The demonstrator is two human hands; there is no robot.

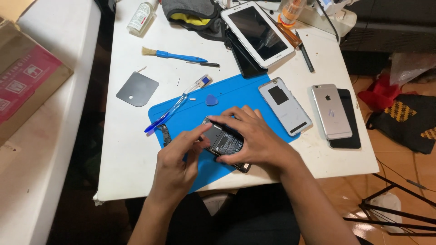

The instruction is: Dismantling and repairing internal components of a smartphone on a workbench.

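Right hand (256,136) gripping opened phone (225,144), left hand (175,159) seemingly touching battery (223,139)

Matt blue rubbery mat (254,93), glossy tablet glass (257,32)

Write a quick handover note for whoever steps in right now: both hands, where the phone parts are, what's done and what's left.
Left hand: fingertips at the left edge of the opened phone.
Right hand: laid over the phone, steadying it on the blue mat.
Done: back cover is off, lying beside the mat on its right; battery exposed.
Nearby: blue pick, toothbrush, tweezers.
Left: battery still in the phone; cover not refitted.
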